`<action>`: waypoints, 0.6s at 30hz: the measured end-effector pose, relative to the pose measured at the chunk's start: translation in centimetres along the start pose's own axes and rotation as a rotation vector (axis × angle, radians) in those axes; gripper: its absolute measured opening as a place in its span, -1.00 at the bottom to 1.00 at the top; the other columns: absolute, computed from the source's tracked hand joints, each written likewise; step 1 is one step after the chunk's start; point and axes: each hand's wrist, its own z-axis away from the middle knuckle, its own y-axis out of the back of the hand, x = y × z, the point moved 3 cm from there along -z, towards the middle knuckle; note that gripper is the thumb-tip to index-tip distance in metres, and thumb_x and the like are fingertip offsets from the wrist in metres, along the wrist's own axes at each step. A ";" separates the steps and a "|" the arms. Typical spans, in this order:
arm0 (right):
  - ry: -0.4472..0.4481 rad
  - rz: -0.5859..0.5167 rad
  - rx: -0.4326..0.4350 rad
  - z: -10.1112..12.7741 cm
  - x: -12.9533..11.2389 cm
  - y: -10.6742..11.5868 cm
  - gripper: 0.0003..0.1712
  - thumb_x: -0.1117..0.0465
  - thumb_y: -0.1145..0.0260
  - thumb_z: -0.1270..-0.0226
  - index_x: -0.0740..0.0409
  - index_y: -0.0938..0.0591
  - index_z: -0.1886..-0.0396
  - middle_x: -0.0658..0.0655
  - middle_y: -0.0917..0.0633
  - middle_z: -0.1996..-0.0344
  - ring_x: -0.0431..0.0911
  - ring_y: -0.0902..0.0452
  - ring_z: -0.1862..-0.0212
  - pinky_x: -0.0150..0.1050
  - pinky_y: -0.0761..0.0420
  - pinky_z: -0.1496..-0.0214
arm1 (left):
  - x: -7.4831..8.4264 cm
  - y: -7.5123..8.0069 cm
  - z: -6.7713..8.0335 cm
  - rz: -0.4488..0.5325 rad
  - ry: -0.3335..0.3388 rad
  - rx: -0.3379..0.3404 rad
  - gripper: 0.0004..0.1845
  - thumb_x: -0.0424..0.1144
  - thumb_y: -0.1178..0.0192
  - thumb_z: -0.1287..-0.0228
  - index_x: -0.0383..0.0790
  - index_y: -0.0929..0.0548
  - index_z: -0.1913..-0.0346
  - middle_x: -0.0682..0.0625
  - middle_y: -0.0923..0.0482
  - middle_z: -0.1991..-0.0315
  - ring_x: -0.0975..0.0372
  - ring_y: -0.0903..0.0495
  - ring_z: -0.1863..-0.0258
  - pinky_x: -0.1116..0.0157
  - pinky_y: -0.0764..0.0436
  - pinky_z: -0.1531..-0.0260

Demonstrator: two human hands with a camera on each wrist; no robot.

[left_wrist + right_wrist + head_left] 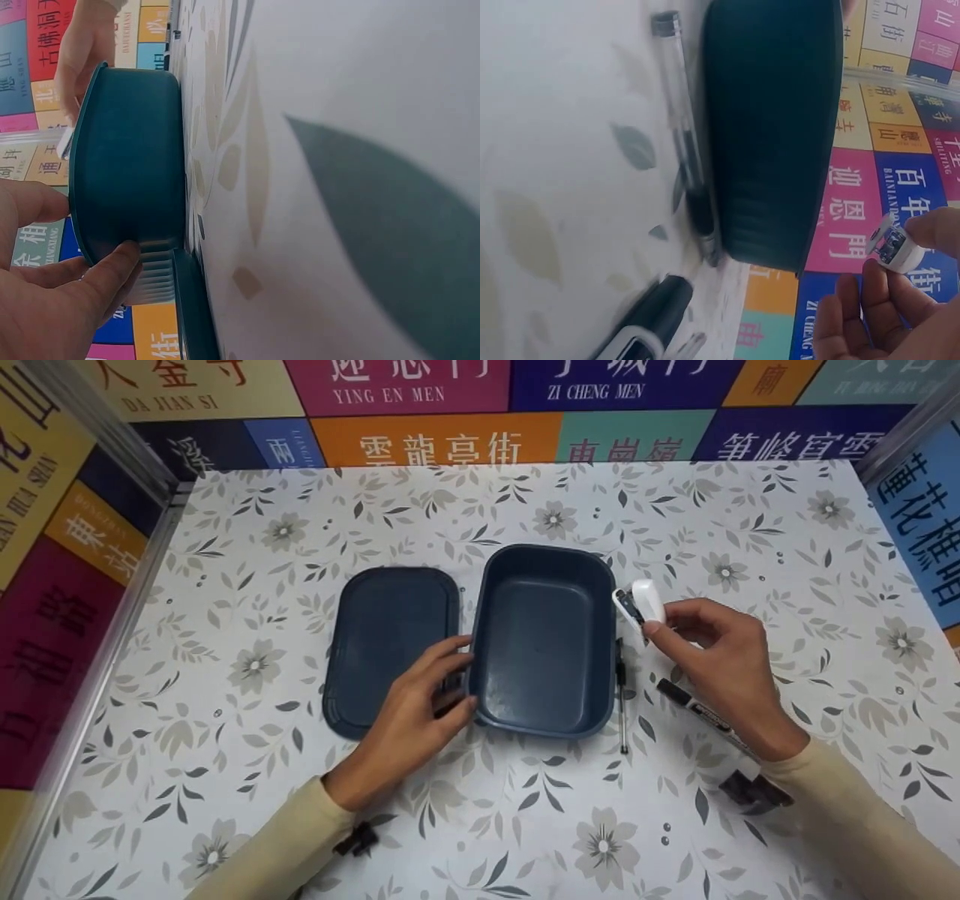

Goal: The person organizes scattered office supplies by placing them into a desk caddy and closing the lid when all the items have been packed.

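Note:
My right hand (731, 660) pinches a small white stapler (649, 600) between thumb and fingers, just beyond the right rim of a dark blue plastic box (544, 652). The stapler's two arms stand apart in the right wrist view. On the box's left side, my left hand (409, 720) touches the outer wall and rim with thumb and fingertips. The box stands upright, with its bare floor visible. Its flat lid (390, 645) lies to the left, partly under the left hand. A clear pen (686, 142) with a black grip lies along the box's right wall.
A black marker (694, 705) lies below the right hand, its rear end hidden by the wrist. White floral-patterned cloth covers the table (480, 810). Colourful panels (435, 439) with printed characters stand behind the far edge and along both sides.

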 end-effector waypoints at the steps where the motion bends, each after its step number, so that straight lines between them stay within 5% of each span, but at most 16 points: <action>1: 0.004 -0.006 -0.002 0.0 -0.1 -0.1 -0.81 0.27 -0.58 -0.44 0.28 -0.86 0.05 0.05 -0.85 0.23 -0.17 -0.79 0.20 -0.48 -0.73 0.09 | 0.0 0.0 0.0 0.002 0.000 -0.002 -0.45 -0.47 -0.35 -0.48 -0.42 -0.58 -0.48 -0.03 -0.36 -0.64 0.09 -0.56 -0.46 0.23 -0.75 -0.24; 18: 0.048 -0.119 -0.038 -1.5 -1.8 -2.5 -0.86 0.35 -0.59 -0.41 0.25 -0.88 0.08 0.10 -0.84 0.27 -0.11 -0.77 0.28 -0.41 -0.74 0.19 | 0.1 0.0 -0.1 0.020 -0.008 0.002 -0.44 -0.49 -0.35 -0.44 -0.46 -0.57 -0.47 -0.07 -0.37 -0.63 -0.03 -0.59 -0.43 0.19 -0.77 -0.21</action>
